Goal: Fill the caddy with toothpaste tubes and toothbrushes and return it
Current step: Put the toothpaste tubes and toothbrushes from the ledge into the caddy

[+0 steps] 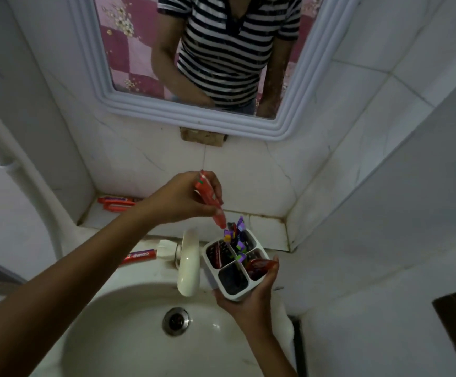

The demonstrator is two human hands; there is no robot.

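Observation:
My right hand (251, 300) holds a white caddy (231, 291) with four compartments over the sink's right rim. Purple toothbrushes (237, 235) stand in its far compartments, and red tubes sit in the left (217, 254) and right (259, 266) ones. The near compartment looks dark. My left hand (183, 200) grips a red toothpaste tube (210, 200), cap end pointing down just above the caddy's far side. More red tubes (116, 204) lie on the tiled ledge at the left, and another red tube (138, 256) lies behind the tap.
A white sink (129, 336) with a metal drain (176, 321) fills the lower view. A white tap (188, 265) stands just left of the caddy. Above the tiled ledge (265, 224) hangs a mirror (194, 110) reflecting a person in a striped shirt.

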